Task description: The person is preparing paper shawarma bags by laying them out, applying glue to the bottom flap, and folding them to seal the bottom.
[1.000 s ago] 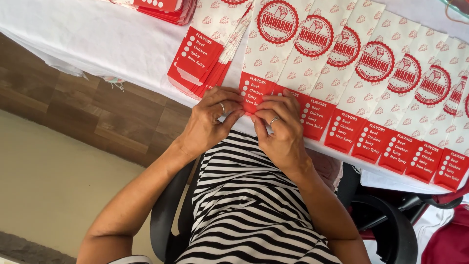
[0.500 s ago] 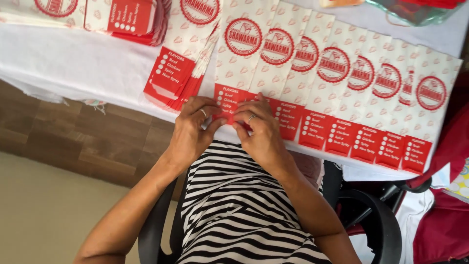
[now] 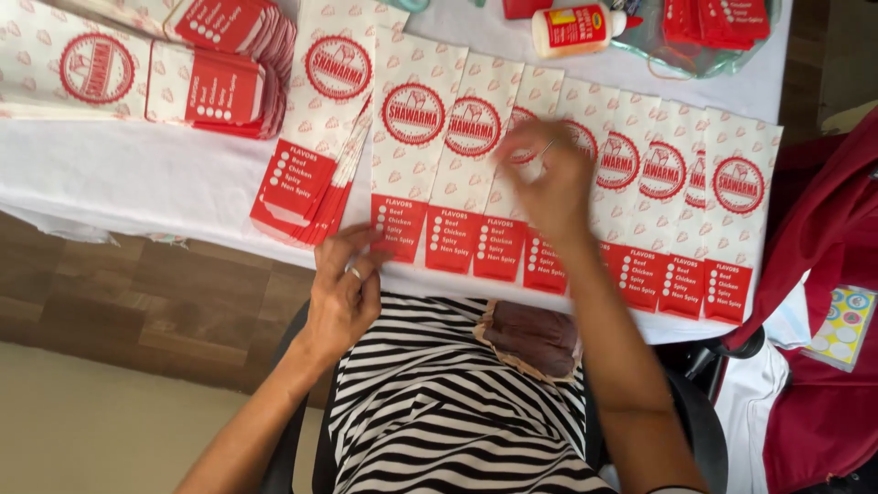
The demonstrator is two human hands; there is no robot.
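Note:
A row of several overlapping white paper bags [image 3: 640, 183] with red round emblems and red bottom flaps lies along the near edge of a white-covered table [image 3: 137, 183]. My left hand [image 3: 343, 293] rests at the table's edge, fingers touching the red flap of the leftmost bag [image 3: 400, 224]. My right hand [image 3: 544, 178], blurred by motion, is raised over the middle of the row with fingers spread and nothing visible in it.
A stack of the same bags [image 3: 311, 174] lies left of the row; further stacks [image 3: 219, 87] sit at the far left. A glue bottle [image 3: 581, 27] and a plastic bag of red items [image 3: 722, 27] lie at the back. Red cloth [image 3: 832, 302] hangs on the right.
Both hands were together pressing on a red flap at the table's edge. Now my right hand has lifted and moved out over the row; my left stays by the leftmost bag.

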